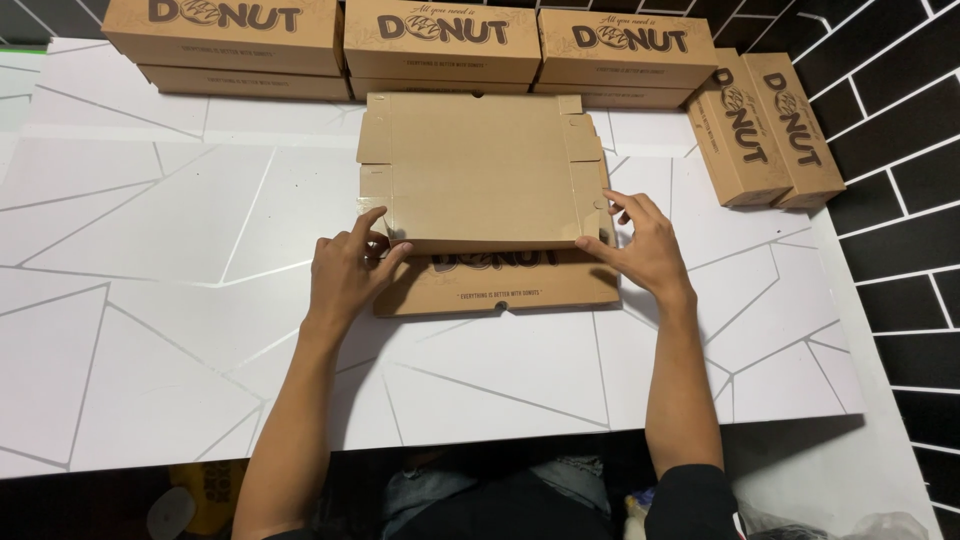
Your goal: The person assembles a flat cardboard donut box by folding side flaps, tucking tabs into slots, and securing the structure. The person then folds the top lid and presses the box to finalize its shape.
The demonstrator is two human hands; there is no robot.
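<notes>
Flat donut box [480, 190]: plain brown cardboard, dark brown lettering on its near panel. Finished donut boxes [440, 40] behind the flat donut box: the same brown, dark brown print. Surface [150, 300]: white with thin grey angular lines. Wall [890, 150] beside the surface: black bricks, white joints.

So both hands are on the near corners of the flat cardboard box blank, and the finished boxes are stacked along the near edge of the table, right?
Not quite. The head view shows the finished boxes along the far edge of the table, not the near edge. The left hand and right hand are indeed on the near corners of the flat cardboard box blank.
</notes>
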